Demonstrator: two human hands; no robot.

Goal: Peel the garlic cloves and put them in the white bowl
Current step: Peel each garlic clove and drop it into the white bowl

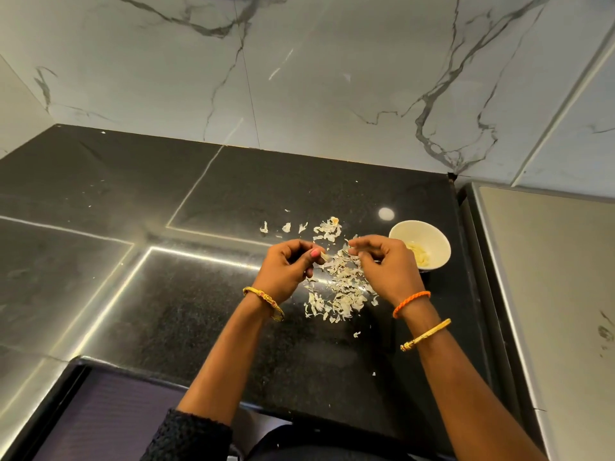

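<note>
Garlic clove (pixel 324 257), small and pale, is pinched at the fingertips of the left hand (pixel 286 269), whose fingers are curled in tightly around it above the black stone counter (pixel 133 294). Whether skin is still on it cannot be told at this size. Just beside it, the right hand (pixel 382 261) is held with its fingers bent and the thumb and forefinger drawn together near the clove; something thin may be nipped between them, but that is not clearly seen. Under and between both hands a heap of papery peelings (pixel 342 287) is spread over the counter, with a few stray flakes (pixel 286 227) lying farther back. To the right of the right hand, near it, the white bowl (pixel 429 234) is set on the counter, and pale peeled cloves (pixel 420 253) are seen inside it. A gold bangle (pixel 266 302) is worn on the left wrist; an orange cord (pixel 411 303) and a second gold bangle (pixel 426 334) are worn on the right forearm. A veined marble wall (pixel 316 78) rises behind the counter.
</note>
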